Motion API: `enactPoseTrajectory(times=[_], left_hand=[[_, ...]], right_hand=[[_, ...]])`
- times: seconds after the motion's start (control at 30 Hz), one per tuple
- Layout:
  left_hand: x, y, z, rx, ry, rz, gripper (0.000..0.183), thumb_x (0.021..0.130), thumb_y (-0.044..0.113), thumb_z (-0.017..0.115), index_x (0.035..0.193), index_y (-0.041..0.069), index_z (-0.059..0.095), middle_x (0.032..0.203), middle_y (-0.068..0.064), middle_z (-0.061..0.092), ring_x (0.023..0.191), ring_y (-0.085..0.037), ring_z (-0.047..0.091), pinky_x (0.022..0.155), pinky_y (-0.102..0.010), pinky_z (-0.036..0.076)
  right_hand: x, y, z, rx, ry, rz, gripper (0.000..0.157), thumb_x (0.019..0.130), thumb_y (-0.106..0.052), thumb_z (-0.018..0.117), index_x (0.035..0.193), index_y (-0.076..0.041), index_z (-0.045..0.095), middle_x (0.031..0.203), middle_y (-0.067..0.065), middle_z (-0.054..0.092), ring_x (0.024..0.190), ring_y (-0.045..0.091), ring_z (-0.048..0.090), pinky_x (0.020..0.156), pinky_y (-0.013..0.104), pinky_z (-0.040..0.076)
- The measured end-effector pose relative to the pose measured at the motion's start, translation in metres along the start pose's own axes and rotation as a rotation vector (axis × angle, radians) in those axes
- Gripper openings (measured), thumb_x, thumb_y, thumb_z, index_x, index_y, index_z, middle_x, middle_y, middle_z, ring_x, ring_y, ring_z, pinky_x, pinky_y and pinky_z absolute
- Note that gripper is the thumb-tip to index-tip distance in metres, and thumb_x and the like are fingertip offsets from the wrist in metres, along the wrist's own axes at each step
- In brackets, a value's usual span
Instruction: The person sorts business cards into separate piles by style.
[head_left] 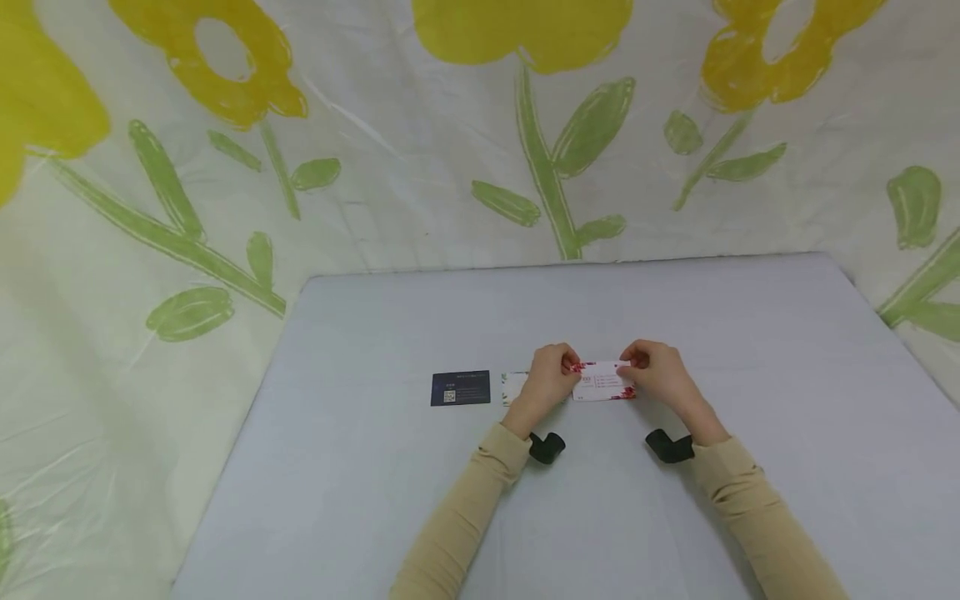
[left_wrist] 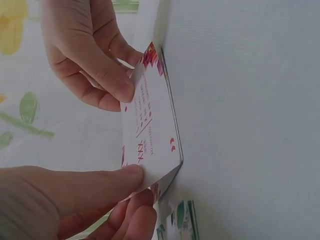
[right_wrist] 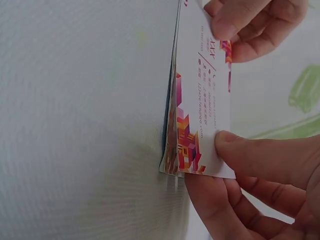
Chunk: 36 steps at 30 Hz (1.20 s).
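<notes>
A white business card with red and orange corner patterns lies between both hands. My left hand pinches its left end, thumb on the printed face and fingers below. At the opposite end my right hand pinches it, its thumb on top and fingers underneath. In the right wrist view, edges of more patterned cards show just under the top card. A white card with green leaves lies left of these, partly hidden by my left hand.
A dark blue card with a square code lies farther left in the same row. The pale grey tabletop ends at a back edge against a flower-patterned curtain. Black devices sit by both wrists.
</notes>
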<state>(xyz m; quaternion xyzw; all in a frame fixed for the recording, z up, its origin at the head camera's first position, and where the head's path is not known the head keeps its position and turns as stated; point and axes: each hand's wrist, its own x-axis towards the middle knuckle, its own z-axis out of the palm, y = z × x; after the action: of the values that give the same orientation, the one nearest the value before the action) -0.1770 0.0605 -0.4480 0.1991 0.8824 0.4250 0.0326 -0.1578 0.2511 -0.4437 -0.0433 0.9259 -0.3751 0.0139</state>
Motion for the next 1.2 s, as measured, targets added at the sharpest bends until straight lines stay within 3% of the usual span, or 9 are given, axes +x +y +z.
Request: enactPoseTrajectory(times=[0.3, 0.6, 0.93, 1.2], left_hand=[[0.0, -0.001, 0.004, 0.081, 0.012, -0.011, 0.011, 0.074, -0.001, 0.065, 0.084, -0.001, 0.06, 0.074, -0.005, 0.052, 0.068, -0.012, 0.047, 0.059, -0.016, 0.037], [-0.001, 0.0, 0.007, 0.206, -0.002, -0.019, 0.011, 0.076, 0.006, 0.066, 0.085, 0.002, 0.061, 0.078, -0.004, 0.051, 0.073, -0.014, 0.044, 0.065, -0.021, 0.037], [0.0, 0.0, 0.008, 0.282, -0.014, -0.004, 0.008, 0.074, 0.006, 0.067, 0.081, 0.003, 0.063, 0.077, -0.003, 0.053, 0.075, -0.016, 0.049, 0.069, -0.023, 0.04], [0.003, -0.003, 0.012, 0.316, -0.02, 0.002, 0.004, 0.075, 0.004, 0.066, 0.079, 0.006, 0.066, 0.077, -0.002, 0.055, 0.075, -0.014, 0.05, 0.068, -0.023, 0.04]], right_hand=[[-0.004, -0.006, 0.003, 0.011, 0.053, -0.074, 0.013, 0.076, -0.004, 0.064, 0.085, 0.004, 0.058, 0.072, 0.011, 0.053, 0.066, 0.021, 0.047, 0.057, 0.029, 0.038], [-0.003, -0.005, 0.009, -0.112, 0.023, -0.022, 0.015, 0.077, -0.003, 0.063, 0.088, 0.006, 0.059, 0.078, 0.013, 0.054, 0.07, 0.023, 0.048, 0.061, 0.033, 0.04], [-0.002, -0.004, 0.01, -0.152, -0.025, 0.005, 0.016, 0.078, -0.004, 0.062, 0.088, 0.007, 0.058, 0.076, 0.013, 0.051, 0.069, 0.022, 0.047, 0.059, 0.032, 0.04], [0.001, -0.003, 0.013, -0.21, -0.002, -0.034, 0.014, 0.076, -0.002, 0.063, 0.085, 0.008, 0.059, 0.073, 0.013, 0.05, 0.068, 0.023, 0.046, 0.059, 0.034, 0.039]])
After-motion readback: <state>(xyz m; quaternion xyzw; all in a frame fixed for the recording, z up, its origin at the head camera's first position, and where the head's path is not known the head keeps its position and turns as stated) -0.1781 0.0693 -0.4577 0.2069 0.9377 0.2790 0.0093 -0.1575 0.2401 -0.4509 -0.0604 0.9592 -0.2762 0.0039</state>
